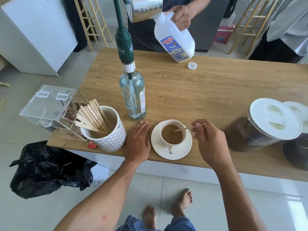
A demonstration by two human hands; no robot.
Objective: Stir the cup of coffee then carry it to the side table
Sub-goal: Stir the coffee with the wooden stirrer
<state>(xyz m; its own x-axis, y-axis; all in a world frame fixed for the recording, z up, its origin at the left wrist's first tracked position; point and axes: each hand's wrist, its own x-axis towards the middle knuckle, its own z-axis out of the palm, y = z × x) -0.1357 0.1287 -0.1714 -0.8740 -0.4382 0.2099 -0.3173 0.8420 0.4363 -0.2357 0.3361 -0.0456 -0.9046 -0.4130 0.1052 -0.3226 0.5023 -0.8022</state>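
Note:
A cream cup of milky coffee stands on a cream saucer near the front edge of the wooden table, its handle pointing toward me. A thin wooden stir stick leans over the cup's right rim with its tip in the coffee. My right hand, just right of the saucer, pinches the stick's upper end between thumb and forefinger. My left hand lies flat on the table beside the saucer's left edge, fingers together, holding nothing.
A patterned white mug full of stir sticks, a clear acrylic box and a glass syrup bottle with green pump stand left. Two coffee jars stand right. Across the table a person pours from a milk jug. A black bag hangs below.

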